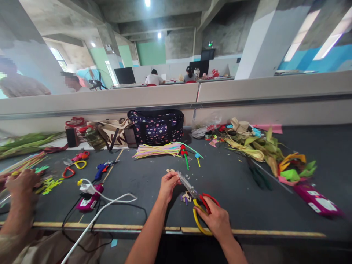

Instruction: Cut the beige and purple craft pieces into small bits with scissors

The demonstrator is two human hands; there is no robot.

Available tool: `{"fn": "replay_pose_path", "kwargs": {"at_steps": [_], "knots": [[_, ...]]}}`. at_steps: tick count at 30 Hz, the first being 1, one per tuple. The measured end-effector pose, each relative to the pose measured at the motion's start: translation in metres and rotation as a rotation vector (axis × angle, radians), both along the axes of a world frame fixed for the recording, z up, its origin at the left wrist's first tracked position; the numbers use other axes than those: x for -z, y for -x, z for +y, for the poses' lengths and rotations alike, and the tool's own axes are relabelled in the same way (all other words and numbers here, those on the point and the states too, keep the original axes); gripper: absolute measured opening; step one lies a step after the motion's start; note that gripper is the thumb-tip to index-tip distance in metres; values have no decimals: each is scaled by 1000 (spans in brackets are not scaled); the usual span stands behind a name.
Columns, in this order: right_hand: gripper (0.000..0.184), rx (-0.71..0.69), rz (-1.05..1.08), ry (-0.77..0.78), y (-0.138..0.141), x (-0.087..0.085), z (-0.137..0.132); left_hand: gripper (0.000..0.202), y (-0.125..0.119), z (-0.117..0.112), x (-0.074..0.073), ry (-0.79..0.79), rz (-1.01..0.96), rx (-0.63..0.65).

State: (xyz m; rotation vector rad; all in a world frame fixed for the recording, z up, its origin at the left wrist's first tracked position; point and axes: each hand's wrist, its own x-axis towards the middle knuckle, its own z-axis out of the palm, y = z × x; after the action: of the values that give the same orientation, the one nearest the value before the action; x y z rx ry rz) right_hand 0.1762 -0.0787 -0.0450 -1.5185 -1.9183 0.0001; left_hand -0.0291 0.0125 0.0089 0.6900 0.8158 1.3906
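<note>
My right hand point(216, 218) grips a pair of scissors point(195, 211) by its red and yellow handles, with the blades pointing up and left. At the blade tips, the fingers of my left hand point(168, 186) are pinched together; whatever they hold is too small or hidden to name. Below the blades lies a small heap of short cut pieces point(187, 198), pale and purple. More pale bits point(171, 170) rest just beyond my left fingers. Farther back is a bundle of pastel pipe cleaners point(159, 150), beside red and green twisted pieces point(186, 156).
A co-worker's hand point(23, 183) is at the left, near yellow-green pieces point(49, 185). A blue glue gun point(101, 170), other scissors point(79, 165) and a purple power strip point(89, 201) with a white cable lie between us. Behind stands a dotted bag point(158, 128); dried husks point(264, 150) lie right.
</note>
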Motion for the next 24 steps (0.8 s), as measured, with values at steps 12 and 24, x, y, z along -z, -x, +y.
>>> {"fn": "replay_pose_path", "kwargs": {"at_steps": [12, 24], "knots": [[44, 26, 76, 32, 0, -6, 1, 28, 1, 1, -1, 11, -10, 12], [46, 70, 106, 55, 4, -14, -2, 32, 3, 1, -1, -10, -40, 8]]}}
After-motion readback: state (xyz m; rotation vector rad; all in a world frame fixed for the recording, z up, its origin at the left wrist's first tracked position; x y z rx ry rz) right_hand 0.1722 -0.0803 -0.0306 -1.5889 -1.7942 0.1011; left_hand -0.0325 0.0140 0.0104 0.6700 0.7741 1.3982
